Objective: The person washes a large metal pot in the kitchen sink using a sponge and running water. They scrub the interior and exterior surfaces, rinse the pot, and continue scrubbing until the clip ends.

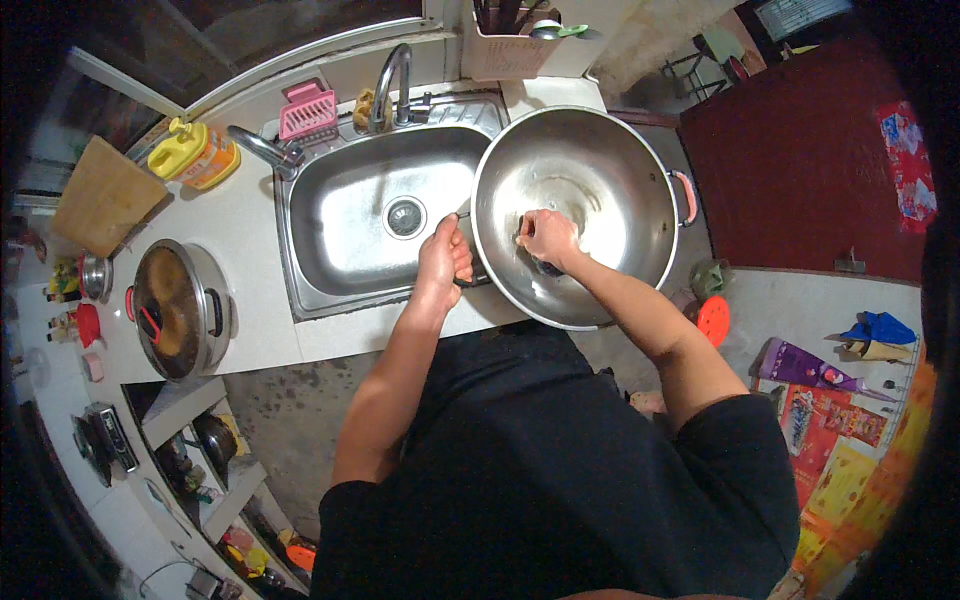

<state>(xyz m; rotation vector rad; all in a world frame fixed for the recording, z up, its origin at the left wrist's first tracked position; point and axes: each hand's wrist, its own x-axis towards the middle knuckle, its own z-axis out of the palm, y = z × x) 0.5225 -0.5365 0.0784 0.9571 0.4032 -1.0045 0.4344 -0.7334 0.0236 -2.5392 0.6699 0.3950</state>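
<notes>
A large round stainless-steel pot (pixel 630 180) rests at the right end of the counter, tilted so that its wide mouth faces me. My left hand (pixel 444 259) is closed around its left handle, over the front right edge of the steel sink (pixel 337 262). Inside the pot, my right hand (pixel 551 234) presses against the lower wall with a dark pad (pixel 547 267) under its fingers. Most of that pad is hidden by the hand, so its exact kind is unclear. Wet streaks shine on the pot's bottom. A pink-sleeved handle (pixel 687 198) sticks out at its far right.
Two chrome faucets (pixel 401 82) (pixel 270 152) stand by the sink, with a pink soap rack (pixel 307 112) behind. Left on the counter are a yellow detergent jug (pixel 195 154), a wooden cutting board (pixel 109 196) and a lidded pot (pixel 176 307). A utensil holder (pixel 510 56) hangs at the back.
</notes>
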